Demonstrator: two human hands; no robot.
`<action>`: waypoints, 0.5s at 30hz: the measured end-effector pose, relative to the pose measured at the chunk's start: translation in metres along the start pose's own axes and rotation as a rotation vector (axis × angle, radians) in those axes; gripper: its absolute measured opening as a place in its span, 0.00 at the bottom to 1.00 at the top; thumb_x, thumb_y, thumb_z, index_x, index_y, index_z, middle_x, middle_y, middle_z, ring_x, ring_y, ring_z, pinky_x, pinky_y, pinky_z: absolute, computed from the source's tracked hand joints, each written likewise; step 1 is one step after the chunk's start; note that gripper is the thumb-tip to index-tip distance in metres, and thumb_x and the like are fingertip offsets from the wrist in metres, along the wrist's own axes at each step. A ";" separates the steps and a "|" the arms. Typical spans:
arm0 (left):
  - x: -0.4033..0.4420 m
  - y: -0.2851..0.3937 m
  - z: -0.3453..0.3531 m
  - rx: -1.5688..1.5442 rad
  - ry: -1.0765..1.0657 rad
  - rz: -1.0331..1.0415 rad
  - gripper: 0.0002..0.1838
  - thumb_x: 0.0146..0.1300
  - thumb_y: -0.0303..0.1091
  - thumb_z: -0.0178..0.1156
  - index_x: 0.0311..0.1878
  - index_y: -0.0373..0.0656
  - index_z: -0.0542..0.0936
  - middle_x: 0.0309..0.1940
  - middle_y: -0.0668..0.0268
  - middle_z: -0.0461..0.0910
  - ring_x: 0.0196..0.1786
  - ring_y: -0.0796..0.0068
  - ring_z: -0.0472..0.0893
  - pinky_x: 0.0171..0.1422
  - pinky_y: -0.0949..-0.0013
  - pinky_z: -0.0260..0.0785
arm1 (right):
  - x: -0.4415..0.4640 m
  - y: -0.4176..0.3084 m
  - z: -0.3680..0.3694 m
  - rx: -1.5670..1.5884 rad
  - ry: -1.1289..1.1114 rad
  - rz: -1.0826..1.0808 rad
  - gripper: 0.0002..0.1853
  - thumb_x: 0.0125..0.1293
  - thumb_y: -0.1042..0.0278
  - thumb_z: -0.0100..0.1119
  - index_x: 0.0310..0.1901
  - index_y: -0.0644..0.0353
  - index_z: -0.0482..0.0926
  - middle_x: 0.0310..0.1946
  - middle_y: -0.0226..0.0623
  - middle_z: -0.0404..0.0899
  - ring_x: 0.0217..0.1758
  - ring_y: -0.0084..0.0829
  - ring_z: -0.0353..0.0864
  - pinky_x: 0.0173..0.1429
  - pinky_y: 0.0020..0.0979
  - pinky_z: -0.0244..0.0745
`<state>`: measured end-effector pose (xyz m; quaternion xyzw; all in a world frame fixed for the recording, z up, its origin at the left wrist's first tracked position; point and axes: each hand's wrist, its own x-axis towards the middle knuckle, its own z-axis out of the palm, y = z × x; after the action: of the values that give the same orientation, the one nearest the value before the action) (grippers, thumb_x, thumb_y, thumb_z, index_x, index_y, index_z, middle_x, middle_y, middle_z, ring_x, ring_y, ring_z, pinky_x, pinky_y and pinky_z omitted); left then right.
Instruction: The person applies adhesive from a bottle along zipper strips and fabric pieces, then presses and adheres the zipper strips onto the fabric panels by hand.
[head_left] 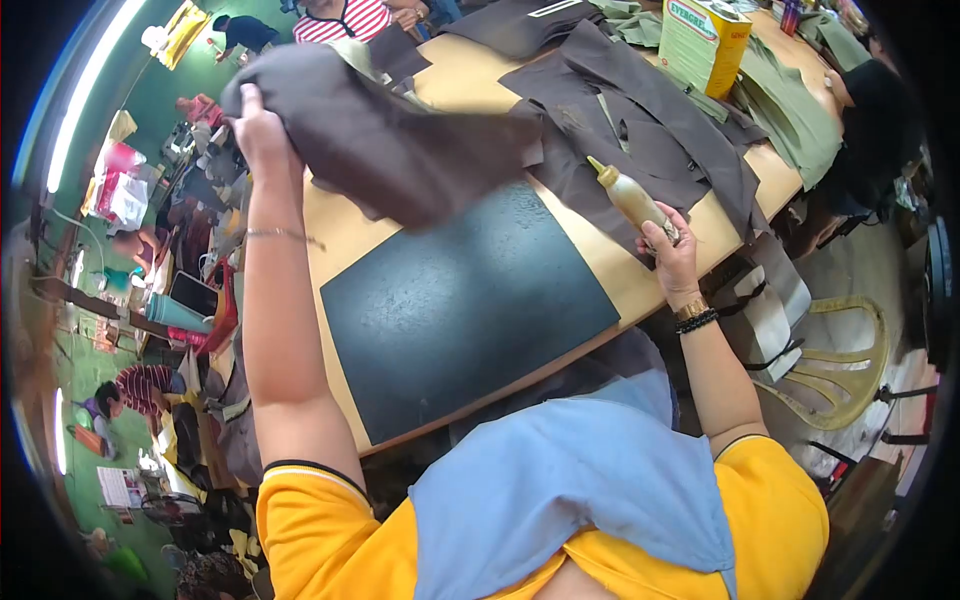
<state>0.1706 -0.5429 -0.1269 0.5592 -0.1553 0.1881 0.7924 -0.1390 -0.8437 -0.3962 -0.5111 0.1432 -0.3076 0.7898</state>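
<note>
My left hand (262, 135) is closed on the edge of a dark brown leather-like piece (390, 140), which hangs in the air over the far left of the table and is blurred at its lower edge. In my right hand (672, 245) is a squeeze bottle (632, 198) with a yellowish nozzle, tilted toward the far left. The fingers wrap round its lower end. Below both hands lies a black mat (470, 310) on the wooden table, with nothing resting on it.
Dark cut pieces (640, 130) are spread over the table's right side. Behind them stands a yellow and white can (703, 45), beside olive-green pieces (790, 110). A yellow-green chair (850, 370) is at the right. Several people are around, one in a striped shirt (345, 20) across the table.
</note>
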 end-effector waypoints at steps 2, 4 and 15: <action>0.024 -0.009 0.006 -0.060 0.047 -0.016 0.24 0.77 0.46 0.51 0.62 0.34 0.72 0.58 0.51 0.77 0.53 0.61 0.82 0.57 0.57 0.78 | 0.000 0.001 0.001 0.003 -0.003 -0.022 0.21 0.66 0.71 0.70 0.59 0.65 0.77 0.40 0.29 0.83 0.33 0.16 0.79 0.36 0.21 0.78; 0.049 -0.050 -0.006 -0.063 0.071 0.001 0.25 0.77 0.46 0.50 0.64 0.34 0.71 0.59 0.51 0.76 0.53 0.61 0.83 0.59 0.57 0.77 | -0.001 -0.002 0.004 -0.014 -0.009 -0.005 0.22 0.66 0.71 0.70 0.59 0.65 0.77 0.40 0.29 0.82 0.34 0.16 0.79 0.36 0.21 0.78; -0.079 -0.196 -0.115 0.655 0.099 -0.458 0.49 0.70 0.46 0.64 0.79 0.31 0.45 0.80 0.47 0.51 0.79 0.53 0.59 0.79 0.49 0.55 | -0.003 -0.002 0.006 -0.125 -0.021 -0.015 0.24 0.64 0.69 0.74 0.59 0.68 0.79 0.40 0.29 0.84 0.35 0.15 0.80 0.41 0.20 0.79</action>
<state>0.1976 -0.5035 -0.3632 0.7926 0.0800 0.0727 0.6000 -0.1386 -0.8380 -0.3919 -0.5638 0.1498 -0.2985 0.7554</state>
